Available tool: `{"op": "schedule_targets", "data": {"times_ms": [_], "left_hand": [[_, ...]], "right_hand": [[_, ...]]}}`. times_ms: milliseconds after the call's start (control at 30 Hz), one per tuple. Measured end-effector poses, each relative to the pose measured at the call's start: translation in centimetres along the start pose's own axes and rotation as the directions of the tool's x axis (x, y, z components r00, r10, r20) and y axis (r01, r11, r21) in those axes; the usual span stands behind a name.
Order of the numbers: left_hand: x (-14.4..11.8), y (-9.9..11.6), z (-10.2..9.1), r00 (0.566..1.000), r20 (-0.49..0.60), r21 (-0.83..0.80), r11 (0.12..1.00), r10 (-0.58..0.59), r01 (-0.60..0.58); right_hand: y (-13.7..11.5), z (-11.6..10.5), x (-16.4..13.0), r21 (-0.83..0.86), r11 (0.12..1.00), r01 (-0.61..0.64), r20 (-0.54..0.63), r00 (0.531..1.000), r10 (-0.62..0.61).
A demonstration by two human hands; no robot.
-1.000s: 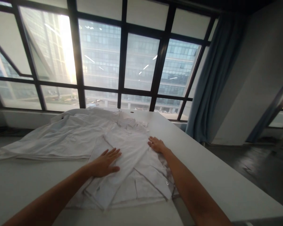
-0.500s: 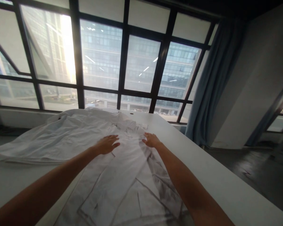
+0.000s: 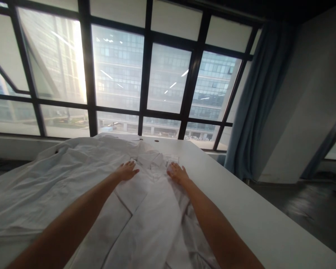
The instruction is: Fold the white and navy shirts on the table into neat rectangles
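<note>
A white collared garment [image 3: 154, 209], like a coat or shirt, lies lengthwise along the table with its collar [image 3: 152, 158] at the far end. My left hand [image 3: 127, 170] rests on the cloth left of the collar, fingers stretched and apart. On the other side, my right hand [image 3: 177, 173] lies palm down by the garment's right shoulder, its fingers spread and slightly bent. Neither hand grips the fabric. More rumpled white cloth [image 3: 67, 175] covers the left of the table; where it parts from the garment I cannot tell.
The white table [image 3: 240, 209] shows bare along its right side, with its edge running diagonally. Small dark round holes [image 3: 156, 141] mark its far end. Beyond stand black-framed windows [image 3: 116, 71], and a blue curtain [image 3: 249, 112] hangs beside a pale pillar [image 3: 285, 142].
The garment's front panels have shifted and lie smoother near me, and the collar shows more clearly. Both hands stay near the collar, my right hand now flatter. The view has tilted slightly.
</note>
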State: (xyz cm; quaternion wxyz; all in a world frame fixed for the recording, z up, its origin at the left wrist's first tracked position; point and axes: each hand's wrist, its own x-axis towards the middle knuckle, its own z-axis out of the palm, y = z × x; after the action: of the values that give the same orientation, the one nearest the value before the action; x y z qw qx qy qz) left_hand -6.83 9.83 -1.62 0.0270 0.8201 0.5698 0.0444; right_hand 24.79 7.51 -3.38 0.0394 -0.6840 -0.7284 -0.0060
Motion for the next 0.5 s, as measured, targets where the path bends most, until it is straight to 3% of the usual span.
{"op": "schedule_targets", "data": {"times_ms": [100, 167, 267, 333, 400, 500], "left_hand": [[0.9, -0.2, 2.5, 1.000, 0.018, 0.014, 1.000, 0.002, -0.002], [1.4, -0.9, 3.4, 1.000, 0.023, -0.008, 1.000, 0.006, -0.006], [2.8, -2.4, 2.8, 1.000, -0.023, -0.081, 0.997, 0.002, -0.004], [4.1, -3.3, 1.8, 0.991, -0.108, -0.130, 0.989, -0.084, 0.069], [5.3, -4.1, 0.9, 0.965, -0.152, -0.174, 0.967, -0.212, 0.185], [6.6, -4.7, 0.5, 0.938, -0.098, -0.219, 0.927, -0.332, 0.305]], "right_hand": [[0.0, 0.8, 1.5, 0.027, 0.999, -0.018, 0.080, 0.997, 0.016], [0.5, 1.2, 2.4, 0.063, 0.998, -0.003, 0.071, 0.997, -0.001], [1.4, 1.3, 4.0, 0.153, 0.988, 0.000, -0.105, 0.994, 0.016], [1.8, 1.0, 5.3, 0.234, 0.971, -0.047, -0.177, 0.980, 0.090], [2.1, 0.6, 6.9, 0.295, 0.950, -0.105, -0.168, 0.973, 0.159], [2.3, 0.1, 9.1, 0.262, 0.954, -0.144, -0.124, 0.975, 0.182]]}}
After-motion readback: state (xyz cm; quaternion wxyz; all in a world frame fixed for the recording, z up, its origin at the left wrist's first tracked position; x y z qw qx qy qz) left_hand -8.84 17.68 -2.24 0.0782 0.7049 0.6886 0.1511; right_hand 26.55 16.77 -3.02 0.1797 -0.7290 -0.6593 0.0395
